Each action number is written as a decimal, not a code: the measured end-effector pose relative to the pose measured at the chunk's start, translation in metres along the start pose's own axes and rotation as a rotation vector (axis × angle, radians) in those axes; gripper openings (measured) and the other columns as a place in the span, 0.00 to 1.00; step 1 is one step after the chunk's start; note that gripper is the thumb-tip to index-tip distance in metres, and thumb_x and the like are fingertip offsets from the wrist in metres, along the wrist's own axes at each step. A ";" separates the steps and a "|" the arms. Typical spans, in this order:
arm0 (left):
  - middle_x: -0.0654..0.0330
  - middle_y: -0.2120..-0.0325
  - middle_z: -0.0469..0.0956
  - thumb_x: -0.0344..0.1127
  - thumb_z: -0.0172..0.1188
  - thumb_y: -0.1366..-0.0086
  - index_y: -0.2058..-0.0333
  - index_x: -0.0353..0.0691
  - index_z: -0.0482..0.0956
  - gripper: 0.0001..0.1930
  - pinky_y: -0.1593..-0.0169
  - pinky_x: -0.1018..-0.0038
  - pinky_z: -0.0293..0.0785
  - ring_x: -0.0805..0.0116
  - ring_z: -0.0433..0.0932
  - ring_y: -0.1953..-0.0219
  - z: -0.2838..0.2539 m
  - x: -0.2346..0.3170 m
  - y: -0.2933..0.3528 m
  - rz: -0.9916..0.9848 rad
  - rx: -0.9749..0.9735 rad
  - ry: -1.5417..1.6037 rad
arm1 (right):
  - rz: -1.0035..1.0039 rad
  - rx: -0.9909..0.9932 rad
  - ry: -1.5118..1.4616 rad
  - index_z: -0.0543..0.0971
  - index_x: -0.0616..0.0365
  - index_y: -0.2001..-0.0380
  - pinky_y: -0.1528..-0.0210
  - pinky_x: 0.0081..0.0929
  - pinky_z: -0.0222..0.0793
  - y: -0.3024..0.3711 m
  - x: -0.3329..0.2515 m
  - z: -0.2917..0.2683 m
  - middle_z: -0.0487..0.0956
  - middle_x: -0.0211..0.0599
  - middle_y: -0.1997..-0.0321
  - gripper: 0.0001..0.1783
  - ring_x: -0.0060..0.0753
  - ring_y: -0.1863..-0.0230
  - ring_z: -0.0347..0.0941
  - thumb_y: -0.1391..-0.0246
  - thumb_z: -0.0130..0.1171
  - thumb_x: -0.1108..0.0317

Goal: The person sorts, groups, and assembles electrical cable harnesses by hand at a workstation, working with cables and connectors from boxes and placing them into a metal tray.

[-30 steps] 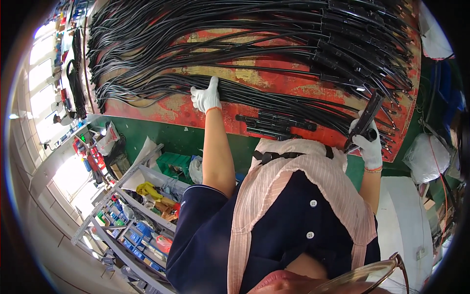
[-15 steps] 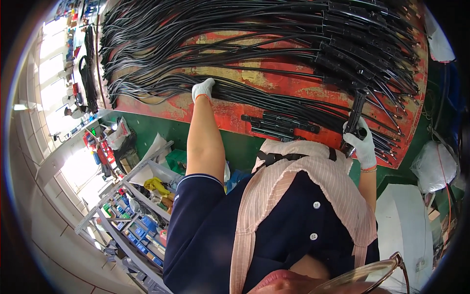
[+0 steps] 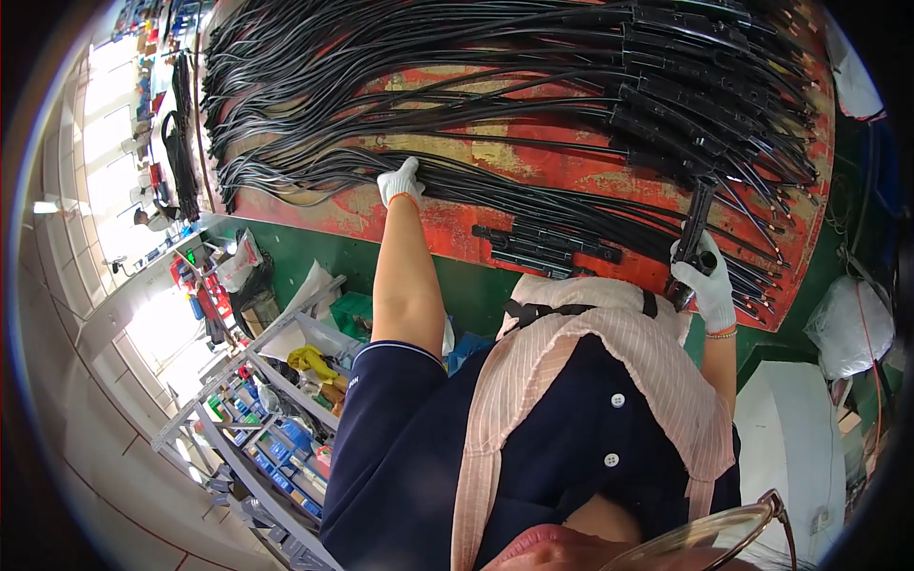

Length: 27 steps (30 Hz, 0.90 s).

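My left hand [image 3: 401,181], in a white knit glove, is closed at the near bundle of black cables [image 3: 533,193], apparently around a cable; its fingertips are partly hidden. At the right, my gloved right hand [image 3: 706,285] grips a long black bar-shaped part [image 3: 698,214] with a round, hollow-looking end beside the fingers. This part stands across the right ends of the near cables. Between my hands, close to the apron, lie several loose black slotted parts [image 3: 543,246]. Farther back, rows of cables [image 3: 381,71] run into black housings [image 3: 681,124], with thin ends fanning out at the right.
The red, worn tabletop [image 3: 590,157] carries all the cables. Left of me stands a grey shelf rack [image 3: 286,333] with blue boxes and a yellow cloth. A clear plastic bag [image 3: 847,324] and a white panel [image 3: 785,447] are at the right.
The whole view has shifted slightly. My left hand sits a little farther right along the cables, its thumb raised more. My right hand keeps its hold on the black bar-shaped part.
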<state>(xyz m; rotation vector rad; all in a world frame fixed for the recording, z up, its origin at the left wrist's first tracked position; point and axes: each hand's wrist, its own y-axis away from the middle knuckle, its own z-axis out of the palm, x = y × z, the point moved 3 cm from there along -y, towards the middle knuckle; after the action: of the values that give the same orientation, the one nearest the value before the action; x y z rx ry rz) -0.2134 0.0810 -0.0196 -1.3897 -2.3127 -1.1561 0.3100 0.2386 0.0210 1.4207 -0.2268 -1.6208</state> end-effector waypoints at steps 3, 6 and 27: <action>0.50 0.72 0.78 0.30 0.69 0.47 0.65 0.28 0.73 0.16 0.67 0.55 0.81 0.54 0.80 0.73 0.000 -0.002 -0.014 0.029 -0.094 0.021 | -0.004 -0.017 -0.001 0.66 0.63 0.39 0.55 0.23 0.73 0.001 0.005 -0.002 0.77 0.33 0.56 0.37 0.22 0.57 0.73 0.54 0.68 0.75; 0.47 0.71 0.79 0.33 0.68 0.48 0.64 0.26 0.74 0.18 0.69 0.59 0.81 0.55 0.80 0.75 -0.009 -0.008 -0.050 0.171 -0.144 -0.330 | 0.002 -0.031 -0.003 0.66 0.63 0.39 0.54 0.23 0.73 0.003 0.006 0.000 0.77 0.33 0.55 0.38 0.22 0.56 0.73 0.55 0.69 0.75; 0.53 0.62 0.79 0.39 0.51 0.29 0.60 0.38 0.75 0.11 0.48 0.58 0.73 0.58 0.77 0.57 0.051 -0.016 0.119 0.048 -1.278 1.241 | -0.034 0.014 -0.061 0.66 0.61 0.39 0.53 0.21 0.69 0.027 0.001 -0.022 0.76 0.31 0.58 0.39 0.21 0.56 0.72 0.57 0.66 0.77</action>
<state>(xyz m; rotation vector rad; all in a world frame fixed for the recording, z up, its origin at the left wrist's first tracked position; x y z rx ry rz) -0.0964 0.1364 -0.0005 -0.4332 -0.5724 -2.5694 0.3431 0.2326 0.0317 1.3942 -0.2510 -1.6947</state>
